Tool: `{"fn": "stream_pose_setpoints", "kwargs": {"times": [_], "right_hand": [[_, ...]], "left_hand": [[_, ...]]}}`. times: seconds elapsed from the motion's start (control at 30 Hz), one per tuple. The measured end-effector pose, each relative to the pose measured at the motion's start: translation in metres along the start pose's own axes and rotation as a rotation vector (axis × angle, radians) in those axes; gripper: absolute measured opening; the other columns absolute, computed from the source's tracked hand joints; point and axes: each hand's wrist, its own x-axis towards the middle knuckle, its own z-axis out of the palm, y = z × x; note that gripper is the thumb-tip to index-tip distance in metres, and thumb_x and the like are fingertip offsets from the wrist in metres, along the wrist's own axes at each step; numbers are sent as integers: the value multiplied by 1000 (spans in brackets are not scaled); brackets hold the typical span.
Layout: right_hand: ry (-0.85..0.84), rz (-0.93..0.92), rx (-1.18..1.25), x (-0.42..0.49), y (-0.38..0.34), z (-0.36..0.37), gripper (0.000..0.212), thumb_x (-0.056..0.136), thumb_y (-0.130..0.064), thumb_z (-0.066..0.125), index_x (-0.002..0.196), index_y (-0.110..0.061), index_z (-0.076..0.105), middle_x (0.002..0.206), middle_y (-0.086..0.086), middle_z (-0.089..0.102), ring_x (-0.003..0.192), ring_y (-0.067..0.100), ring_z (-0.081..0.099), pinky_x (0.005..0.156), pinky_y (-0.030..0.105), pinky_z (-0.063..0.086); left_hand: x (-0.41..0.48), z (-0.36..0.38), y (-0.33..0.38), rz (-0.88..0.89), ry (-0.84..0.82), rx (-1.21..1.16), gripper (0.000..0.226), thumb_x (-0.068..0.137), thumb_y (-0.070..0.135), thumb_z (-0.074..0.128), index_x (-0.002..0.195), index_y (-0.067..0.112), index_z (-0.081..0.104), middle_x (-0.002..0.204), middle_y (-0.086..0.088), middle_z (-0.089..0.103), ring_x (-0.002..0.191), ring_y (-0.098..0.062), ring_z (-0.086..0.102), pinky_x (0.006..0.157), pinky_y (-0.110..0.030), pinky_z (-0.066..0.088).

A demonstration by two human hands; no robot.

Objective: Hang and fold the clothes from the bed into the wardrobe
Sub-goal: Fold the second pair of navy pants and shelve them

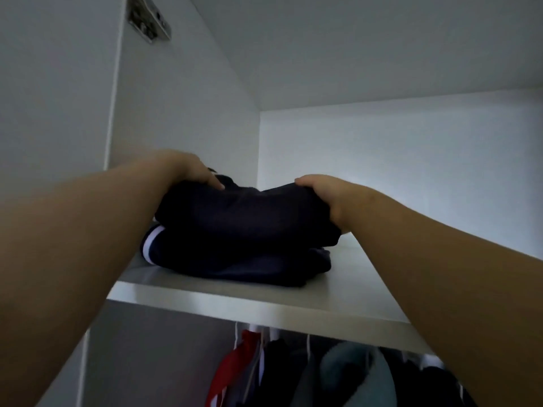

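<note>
Obs., standing beside the person at the open white wardrobe (pixel 382 157): plain white panels are forming its side, back and top.

White flat shelf board (pixel 264 301) is running across the upper part, w/ a hanging space under it.

Both bare forearms are reaching up and in, one from each side of the view.

Task item: folded dark navy garment (pixel 241 212) is sitting inside the wardrobe, on top of a second folded navy garment with white stripes (pixel 229 262). That one is lying flat on the shelf board, toward its left side, near the front edge. The stack is standing apart from the back panel.

Below the shelf board, hung clothes are showing. A red garment (pixel 232 365) is hanging at left, dark ones in the middle, and a grey-green garment (pixel 349 374) to the right. Thin white hanger hooks are poking up above them.

Left hand (pixel 194 168) is holding the top garment's left end. Its fingers are lying close together and curling over the upper edge. Thumb hidden, can't tell.

Right hand (pixel 326 192) is gripping the right end. Thumb is pressing on top of the cloth. Other fingers are tucked behind the fold, so spread can't be told.

Metal door hinge (pixel 148 20) is sitting at upper left on the side panel, blurred.
</note>
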Motion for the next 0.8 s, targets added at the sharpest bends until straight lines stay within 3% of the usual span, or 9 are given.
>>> {"fn": "stream_pose_setpoints", "kwargs": {"times": [0.07,0.23,0.3,0.37,0.47,0.57,0.63,0.73,0.8], "right_hand": [[-51,49,-85,-3,9,5,29,89,-40,57,78,-13,58,60,5,66,67,22,60,54,27,49],[-40,56,-235,-6,20,5,35,87,-39,61,110,-14,58,107,8,65,101,24,60,89,33,49],[-35,72,-287,-9,21,6,39,89,-37,61,115,-9,54,116,11,62,107,26,60,93,33,49],[-27,103,-314,-13,23,8,43,90,-36,60,119,-6,50,122,15,60,111,29,59,98,36,47],[59,80,-344,-15,24,13,71,88,-38,62,142,-6,29,131,18,51,116,32,54,101,41,44],[153,2,-399,-15,28,14,90,88,-42,60,148,-6,3,147,18,31,130,32,40,110,40,33],[196,-19,-403,-20,31,14,93,89,-45,57,148,-8,-5,145,19,31,123,33,46,103,41,40],[214,-60,-372,-46,34,14,80,93,-40,50,148,-10,1,133,18,41,92,32,57,66,34,49],[187,-104,-342,-65,39,12,71,95,-35,46,148,-10,6,133,17,42,108,33,55,73,35,46]], "left_hand": [[2,19,-11,64,46,219,45,79,50,66,88,8,55,82,-6,53,80,-26,53,76,-34,43],[4,40,-16,123,130,339,38,85,49,58,85,12,50,88,-5,58,79,-24,51,73,-32,41],[5,45,-19,120,139,371,43,88,47,55,106,8,51,105,-11,58,91,-28,54,80,-35,42],[3,50,-19,144,142,400,55,91,43,53,133,13,34,122,-13,54,107,-32,54,86,-39,42],[0,52,-14,259,86,577,53,97,36,40,145,35,17,142,-5,38,124,-31,44,97,-44,40],[-4,56,-9,290,40,718,39,99,28,29,136,40,39,140,3,40,126,-25,38,101,-42,35],[-12,55,-9,247,87,679,38,98,27,32,132,36,47,135,-3,47,123,-25,42,99,-39,36],[-39,52,-10,177,223,472,34,96,25,39,124,23,57,127,-10,54,117,-30,47,94,-38,39],[-63,50,-9,152,288,349,31,95,22,40,117,14,61,120,-13,58,111,-33,51,88,-37,42]]}}
